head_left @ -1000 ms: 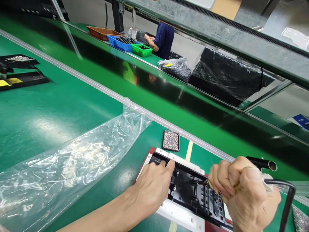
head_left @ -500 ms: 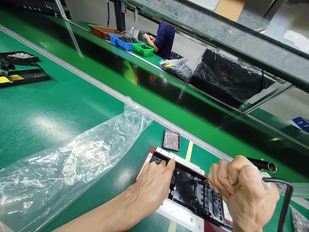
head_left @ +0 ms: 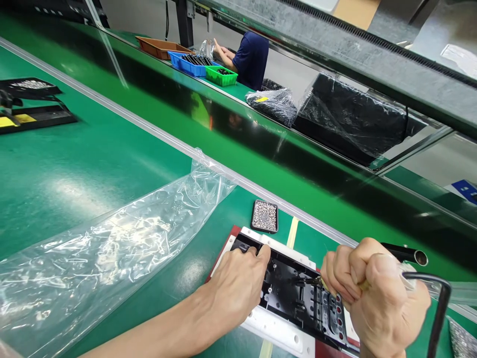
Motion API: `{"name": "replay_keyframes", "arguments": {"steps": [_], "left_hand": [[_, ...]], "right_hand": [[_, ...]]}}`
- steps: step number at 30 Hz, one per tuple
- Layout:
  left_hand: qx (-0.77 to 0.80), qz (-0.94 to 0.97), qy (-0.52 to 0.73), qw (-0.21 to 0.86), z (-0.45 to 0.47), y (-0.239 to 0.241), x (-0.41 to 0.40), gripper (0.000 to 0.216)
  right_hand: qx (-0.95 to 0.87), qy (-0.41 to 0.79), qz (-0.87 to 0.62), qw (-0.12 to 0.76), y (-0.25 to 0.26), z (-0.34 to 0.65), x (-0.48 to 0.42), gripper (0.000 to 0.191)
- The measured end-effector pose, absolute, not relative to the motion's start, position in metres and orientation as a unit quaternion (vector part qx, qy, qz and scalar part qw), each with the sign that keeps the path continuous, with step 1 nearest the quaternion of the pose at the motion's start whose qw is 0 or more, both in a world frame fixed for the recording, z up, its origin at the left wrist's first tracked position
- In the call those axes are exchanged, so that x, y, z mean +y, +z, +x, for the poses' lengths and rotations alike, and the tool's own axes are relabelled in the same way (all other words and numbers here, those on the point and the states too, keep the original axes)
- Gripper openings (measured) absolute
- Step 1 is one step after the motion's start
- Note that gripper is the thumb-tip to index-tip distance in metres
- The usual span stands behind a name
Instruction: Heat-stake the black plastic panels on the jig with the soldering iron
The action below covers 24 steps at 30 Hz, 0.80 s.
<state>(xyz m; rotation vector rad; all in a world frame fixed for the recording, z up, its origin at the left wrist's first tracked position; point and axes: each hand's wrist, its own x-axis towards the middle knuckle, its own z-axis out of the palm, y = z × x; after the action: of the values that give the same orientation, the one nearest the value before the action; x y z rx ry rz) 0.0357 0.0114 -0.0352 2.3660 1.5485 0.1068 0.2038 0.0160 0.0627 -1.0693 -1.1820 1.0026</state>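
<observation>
Head view shows both of my hands low on the green worktop (head_left: 74, 164), over a black plastic part (head_left: 286, 298) that lies in a white frame (head_left: 276, 334) on a red base (head_left: 222, 254). My left hand (head_left: 234, 288) lies flat and unclenched, its fingertips pressing the part's upper left edge; it grasps nothing. My right hand (head_left: 376, 296) is clenched in a fist round a screwdriver (head_left: 315, 282), whose thin tip points at a spot near the middle of the part.

By my reckoning the fastening is under way, not finished: the tip is at the part and the small black tray of screws (head_left: 264, 217), just beyond the frame, looks well filled. Which holes already carry a screw I cannot tell; they are too small. Red shows through a row of openings near my right hand.

A crumpled clear plastic bag (head_left: 112, 248) lies to the left, empty as far as I can see. Far off, another person (head_left: 253, 57) works at coloured bins.
</observation>
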Motion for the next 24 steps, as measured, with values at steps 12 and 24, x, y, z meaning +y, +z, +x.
{"name": "replay_keyframes", "arguments": {"steps": [12, 24], "left_hand": [[0.532, 0.835, 0.074, 0.118, 0.0351, -0.0418, 0.0086, 0.042], [0.529, 0.838, 0.072, 0.115, 0.0344, -0.0408, 0.0086, 0.041]], "right_hand": [[-0.524, 0.429, -0.447, 0.584, 0.0638, 0.2028, 0.0165, 0.051], [-0.531, 0.432, -0.444, 0.578, 0.0644, 0.2021, 0.0177, 0.050]]}}
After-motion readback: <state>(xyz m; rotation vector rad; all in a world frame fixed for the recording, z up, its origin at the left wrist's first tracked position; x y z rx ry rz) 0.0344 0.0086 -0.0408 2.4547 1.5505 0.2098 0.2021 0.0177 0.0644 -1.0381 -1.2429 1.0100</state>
